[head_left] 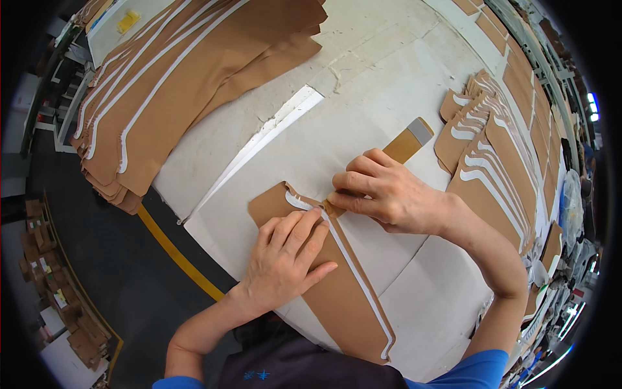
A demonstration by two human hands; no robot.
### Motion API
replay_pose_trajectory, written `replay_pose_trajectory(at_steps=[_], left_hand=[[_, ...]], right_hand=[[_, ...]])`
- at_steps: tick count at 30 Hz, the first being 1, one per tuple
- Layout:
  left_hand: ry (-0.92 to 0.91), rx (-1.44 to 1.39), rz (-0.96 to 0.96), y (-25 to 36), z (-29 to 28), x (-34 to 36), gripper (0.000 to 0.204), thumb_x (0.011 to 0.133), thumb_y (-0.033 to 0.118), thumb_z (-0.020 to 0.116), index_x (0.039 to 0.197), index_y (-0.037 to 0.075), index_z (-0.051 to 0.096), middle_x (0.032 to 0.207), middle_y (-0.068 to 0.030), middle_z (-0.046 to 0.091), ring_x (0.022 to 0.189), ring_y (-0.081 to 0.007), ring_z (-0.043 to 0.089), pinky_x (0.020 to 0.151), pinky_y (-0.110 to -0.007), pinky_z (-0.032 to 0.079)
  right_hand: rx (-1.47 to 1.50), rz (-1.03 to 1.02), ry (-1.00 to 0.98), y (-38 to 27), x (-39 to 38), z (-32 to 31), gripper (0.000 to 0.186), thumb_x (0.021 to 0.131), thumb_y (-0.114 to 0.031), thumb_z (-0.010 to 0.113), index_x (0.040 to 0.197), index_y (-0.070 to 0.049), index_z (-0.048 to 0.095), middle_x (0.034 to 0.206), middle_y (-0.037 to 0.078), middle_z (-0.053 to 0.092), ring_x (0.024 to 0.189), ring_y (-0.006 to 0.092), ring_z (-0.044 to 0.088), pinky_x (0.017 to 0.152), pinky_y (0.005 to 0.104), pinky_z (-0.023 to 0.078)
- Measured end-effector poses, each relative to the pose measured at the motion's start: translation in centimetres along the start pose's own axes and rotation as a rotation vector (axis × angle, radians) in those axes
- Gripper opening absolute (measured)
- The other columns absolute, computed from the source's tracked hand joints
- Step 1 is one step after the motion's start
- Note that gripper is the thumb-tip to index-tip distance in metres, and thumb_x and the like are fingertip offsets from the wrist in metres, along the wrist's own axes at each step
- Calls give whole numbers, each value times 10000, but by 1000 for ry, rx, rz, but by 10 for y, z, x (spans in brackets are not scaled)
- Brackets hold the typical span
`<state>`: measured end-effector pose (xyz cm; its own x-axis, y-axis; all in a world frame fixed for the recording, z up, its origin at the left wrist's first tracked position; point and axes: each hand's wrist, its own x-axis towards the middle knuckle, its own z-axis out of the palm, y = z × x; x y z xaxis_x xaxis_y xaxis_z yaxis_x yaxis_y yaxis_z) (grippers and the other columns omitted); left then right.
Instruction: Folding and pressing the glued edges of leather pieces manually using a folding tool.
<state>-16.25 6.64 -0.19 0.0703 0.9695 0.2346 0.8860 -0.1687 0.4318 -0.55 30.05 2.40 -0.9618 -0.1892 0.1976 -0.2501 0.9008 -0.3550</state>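
A brown leather-like panel lies on the white table, with a white strip along its right edge and curved upper end. My left hand rests on the panel's upper part, fingers stretched out and pressing near the strip. In my right hand is a flat brown bar with a grey end. The bar's grey end points away to the upper right. Its lower end meets the panel's edge beside my left fingertips. There the edge looks folded partly over the strip; my fingers hide some of it.
Large brown panels with white strips are stacked at the far left. Smaller curved brown pieces fan out on the right. A long white sliver lies on the white table. Boxes stand beyond the dark floor at left.
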Motion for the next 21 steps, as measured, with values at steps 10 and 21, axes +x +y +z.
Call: replay_pose_trajectory(at_steps=[10,21], left_hand=[[17,-27,3,-1,-2,2,622,869,381,829,1336,10,654,1401,-147,580,1274,-328,548,1024,-478,438],[91,90,-74,-4,-3,1,533,868,324,833,1296,52,668,1514,-184,514,1354,-383,473,1085,-533,376]], right_hand=[[36,-67,-23,16,24,-2,308,741,-10,775,1045,-45,737,1025,29,562,1010,219,554,893,366,459],[85,56,162,4,26,4,325,787,-16,763,1108,-70,765,1047,54,596,1020,235,575,892,369,460]])
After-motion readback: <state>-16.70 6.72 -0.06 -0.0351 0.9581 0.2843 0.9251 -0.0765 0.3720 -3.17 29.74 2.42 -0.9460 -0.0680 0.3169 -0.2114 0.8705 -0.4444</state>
